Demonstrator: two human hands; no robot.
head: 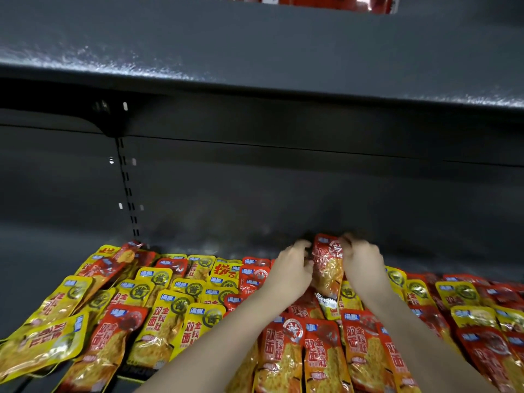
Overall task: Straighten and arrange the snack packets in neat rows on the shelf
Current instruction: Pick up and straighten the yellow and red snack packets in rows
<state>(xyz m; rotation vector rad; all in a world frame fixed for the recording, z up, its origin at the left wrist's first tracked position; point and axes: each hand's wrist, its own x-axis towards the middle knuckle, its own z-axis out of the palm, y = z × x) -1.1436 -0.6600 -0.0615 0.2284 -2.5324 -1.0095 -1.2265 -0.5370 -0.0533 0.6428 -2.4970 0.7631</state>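
Note:
Several red and yellow snack packets lie overlapping on a dark shelf (198, 239). Yellow packets (158, 321) crowd the left part, many of them slanted. Red packets (326, 353) lie in rows at the front middle and right. Both my hands reach to the back of the shelf and hold one red packet (327, 265) upright between them. My left hand (292, 270) grips its left edge with curled fingers. My right hand (361, 262) pinches its top right corner. The packet's lower end is tucked among the others.
The dark shelf above (255, 61) overhangs the work area, with red packets (326, 2) on it at the top edge. A slotted upright (127, 191) runs down the back panel on the left. Bare shelf floor (56, 245) shows behind the packets.

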